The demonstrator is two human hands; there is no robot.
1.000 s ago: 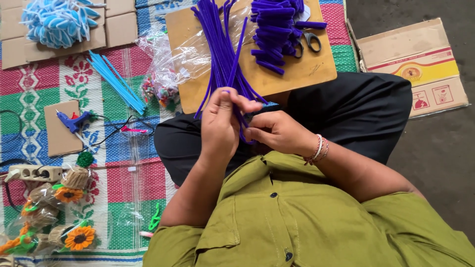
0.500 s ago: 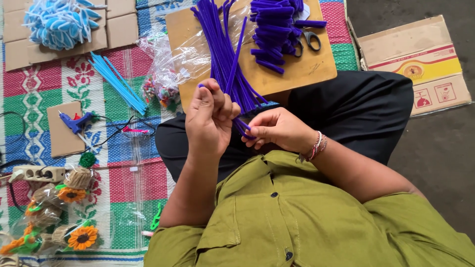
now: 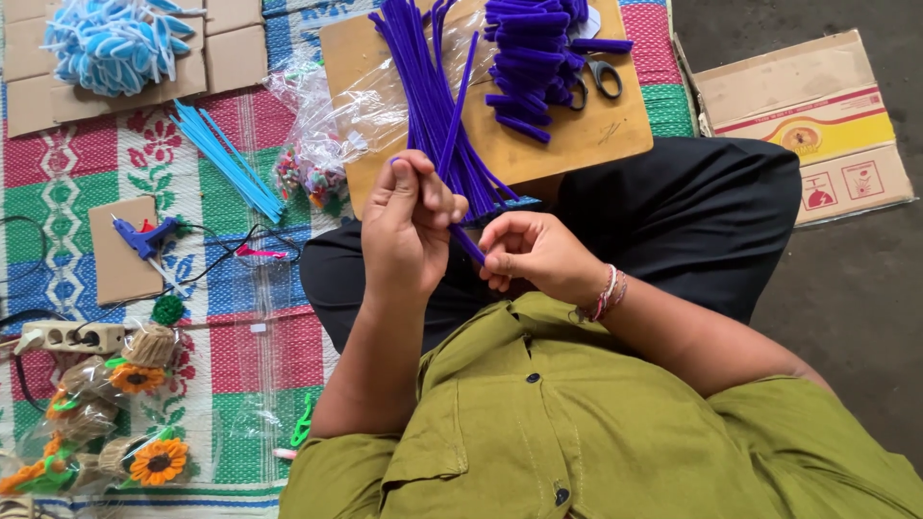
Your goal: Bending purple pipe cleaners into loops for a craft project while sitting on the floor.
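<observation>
My left hand (image 3: 409,223) grips one purple pipe cleaner (image 3: 467,245) near its folded top, fingers closed round it. My right hand (image 3: 532,255) pinches the lower end of the same pipe cleaner, just right of the left hand. Both hands hover over my lap, in front of a bundle of long purple pipe cleaners (image 3: 433,96) lying on a wooden board (image 3: 577,144). A pile of short folded purple pieces (image 3: 534,53) rests at the board's far end, with black-handled scissors (image 3: 601,72) beside it.
A patterned mat (image 3: 240,336) carries light blue pipe cleaners (image 3: 226,159), a fluffy blue heap (image 3: 106,43) on cardboard, a blue glue gun (image 3: 144,235), a power strip (image 3: 67,336), a bag of beads (image 3: 308,173) and small sunflower crafts (image 3: 144,457). A flattened carton (image 3: 817,125) lies right.
My left hand has lifted and shifted slightly left along the pipe cleaner, while my right hand has stayed pinching the lower end near my lap.
</observation>
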